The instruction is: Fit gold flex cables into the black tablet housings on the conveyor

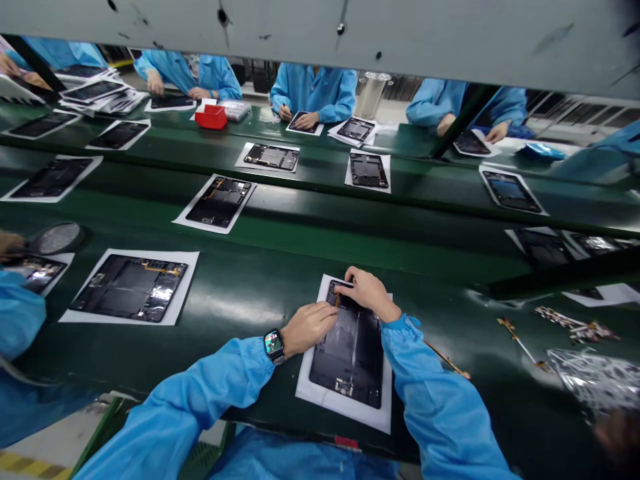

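A black tablet housing point(350, 353) lies on a white sheet point(345, 415) in front of me, its inner side facing up. Near its upper left corner runs a short orange flex cable point(337, 300). Bent over the top edge, my right hand point(369, 293) has its thumb and fingers closed at the upper end of this cable. My left hand point(309, 328), with a watch on the wrist, reaches over the housing's left edge. Its fingers are pressed together at the cable's lower end, and whatever is between them is hidden.
Loose flex cables point(575, 327) and a clear plastic bag point(597, 377) lie to the right. Another tablet housing point(130, 287) rests on paper to the left. Raised green ledges carry more housings; co-workers point(315, 90) in blue sit opposite. A dark post point(565, 273) stands at right.
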A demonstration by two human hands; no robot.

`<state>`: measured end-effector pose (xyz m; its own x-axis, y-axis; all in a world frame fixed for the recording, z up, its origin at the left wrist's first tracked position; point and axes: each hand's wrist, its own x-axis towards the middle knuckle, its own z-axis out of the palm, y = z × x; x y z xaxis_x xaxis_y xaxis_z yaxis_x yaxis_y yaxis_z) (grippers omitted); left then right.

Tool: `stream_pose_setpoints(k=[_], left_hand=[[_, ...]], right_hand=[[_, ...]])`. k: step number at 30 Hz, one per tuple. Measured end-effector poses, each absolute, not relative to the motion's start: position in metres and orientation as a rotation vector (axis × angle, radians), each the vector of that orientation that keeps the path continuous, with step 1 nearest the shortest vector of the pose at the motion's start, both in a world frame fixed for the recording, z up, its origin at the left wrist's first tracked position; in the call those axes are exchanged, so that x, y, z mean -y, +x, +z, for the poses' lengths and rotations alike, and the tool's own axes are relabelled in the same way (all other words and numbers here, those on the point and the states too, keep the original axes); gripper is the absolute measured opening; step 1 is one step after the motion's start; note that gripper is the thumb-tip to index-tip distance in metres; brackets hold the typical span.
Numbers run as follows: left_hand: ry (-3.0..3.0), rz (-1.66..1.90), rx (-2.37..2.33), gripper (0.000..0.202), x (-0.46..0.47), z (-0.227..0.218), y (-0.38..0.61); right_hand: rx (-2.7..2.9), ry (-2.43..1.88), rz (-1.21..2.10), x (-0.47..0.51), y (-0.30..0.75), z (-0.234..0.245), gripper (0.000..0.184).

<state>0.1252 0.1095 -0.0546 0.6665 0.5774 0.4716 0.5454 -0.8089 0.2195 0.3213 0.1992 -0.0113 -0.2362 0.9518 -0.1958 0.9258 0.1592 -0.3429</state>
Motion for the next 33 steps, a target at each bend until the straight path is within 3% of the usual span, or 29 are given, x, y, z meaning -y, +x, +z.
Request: stream_pose_setpoints(k=[33], left_hand=[[2.975, 0.577, -0.912, 0.025, -0.108, -0.045, 0.127]], right_hand=[[2.289, -1.9, 0.583, -0.199, 0.325, -0.02, 0.035]])
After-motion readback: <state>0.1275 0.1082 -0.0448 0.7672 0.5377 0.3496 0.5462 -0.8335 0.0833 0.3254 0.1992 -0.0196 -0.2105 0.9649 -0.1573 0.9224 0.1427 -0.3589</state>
